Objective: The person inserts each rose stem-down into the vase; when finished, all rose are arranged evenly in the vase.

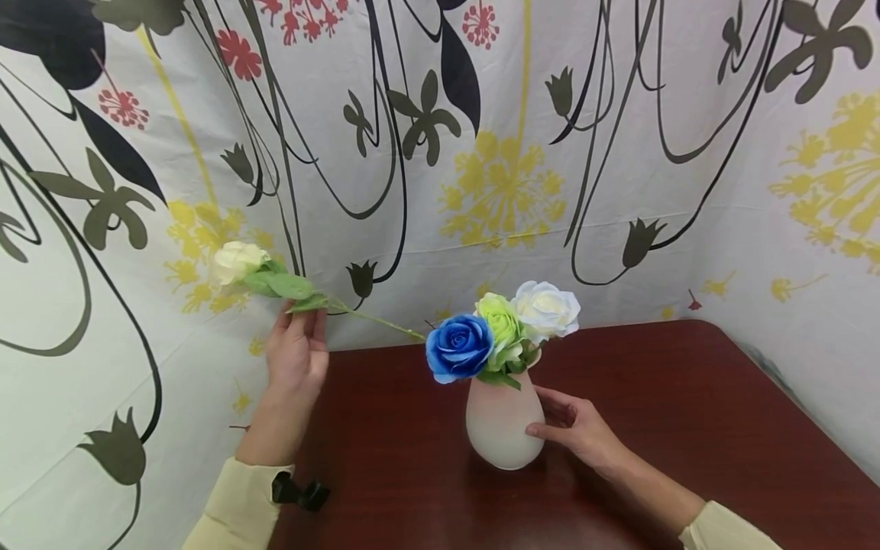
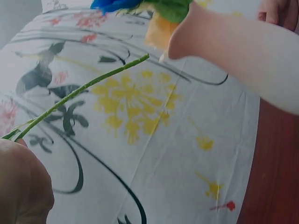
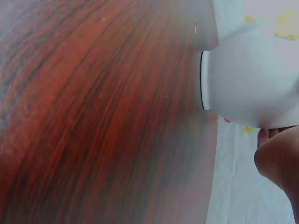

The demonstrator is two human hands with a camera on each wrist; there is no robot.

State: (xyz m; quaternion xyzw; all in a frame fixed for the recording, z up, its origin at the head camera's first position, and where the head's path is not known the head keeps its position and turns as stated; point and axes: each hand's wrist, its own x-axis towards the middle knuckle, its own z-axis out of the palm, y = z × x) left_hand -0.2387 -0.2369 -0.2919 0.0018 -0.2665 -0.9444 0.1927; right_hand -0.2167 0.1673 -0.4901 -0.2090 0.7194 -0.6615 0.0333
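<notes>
A pale pink vase (image 1: 500,428) stands on the dark red table (image 1: 687,428) with a blue rose (image 1: 458,347), a green rose (image 1: 498,319) and a white rose (image 1: 548,308) in it. My left hand (image 1: 297,347) pinches the stem (image 1: 371,317) of a cream rose (image 1: 237,261), held level to the left of the vase, its cut end near the blue rose. In the left wrist view the stem (image 2: 79,91) points toward the vase (image 2: 238,51). My right hand (image 1: 574,428) touches the vase's right side; the right wrist view shows the vase (image 3: 247,84) base on the table.
A flower-printed cloth (image 1: 440,153) hangs close behind and on both sides of the table. A small black clip (image 1: 300,491) sits by my left sleeve. Bare tabletop (image 1: 722,458) spreads to the right of the vase and in front of it.
</notes>
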